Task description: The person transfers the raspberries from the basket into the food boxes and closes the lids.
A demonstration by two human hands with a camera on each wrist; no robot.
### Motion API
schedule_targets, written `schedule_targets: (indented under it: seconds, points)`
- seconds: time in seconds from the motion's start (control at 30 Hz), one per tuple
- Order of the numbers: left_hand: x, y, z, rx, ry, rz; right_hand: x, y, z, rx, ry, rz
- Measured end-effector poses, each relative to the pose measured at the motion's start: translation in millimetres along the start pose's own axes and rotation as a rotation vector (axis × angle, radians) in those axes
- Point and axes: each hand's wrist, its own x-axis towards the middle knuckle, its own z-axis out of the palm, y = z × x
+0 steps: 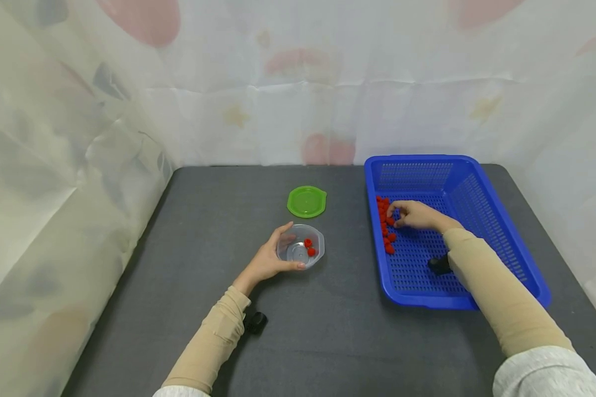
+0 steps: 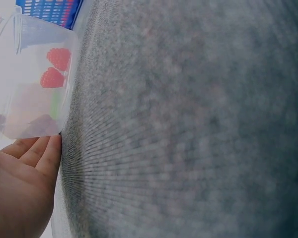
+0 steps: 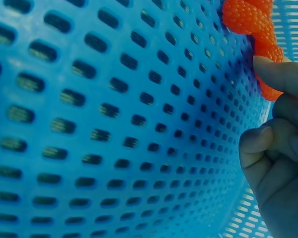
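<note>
We are looking at a dark grey, flat tabletop (image 1: 203,220) with rounded far corners. A blue, rectangular, perforated plastic basket (image 1: 427,301) is resting on its right side. Near the middle, a round green plastic lid (image 1: 306,202) is lying just beyond a clear, many-sided plastic tub (image 1: 295,252).

Dk grey tbl (image 1: 213,209), wht patterned cloth (image 1: 208,129) behind & at both sides

No words, labels, brands, numbers or signs can be read around the left hand (image 1: 266,261) or right hand (image 1: 415,214).
</note>
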Motion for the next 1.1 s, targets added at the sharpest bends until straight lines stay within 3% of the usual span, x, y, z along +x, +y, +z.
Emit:
schedule_targets:
  seconds: [0.7, 1.1]
  points:
    - [1.8, -1.4, 1.7, -0.046, -0.011, 0.030, -9, -5, -9.2, 0.132, -0.002, 0.024]
    - [0.5, 2.2, 1.4, -0.023, -0.012, 0.020, -19, -4, -22.4, 0.234, -0.001, 0.068]
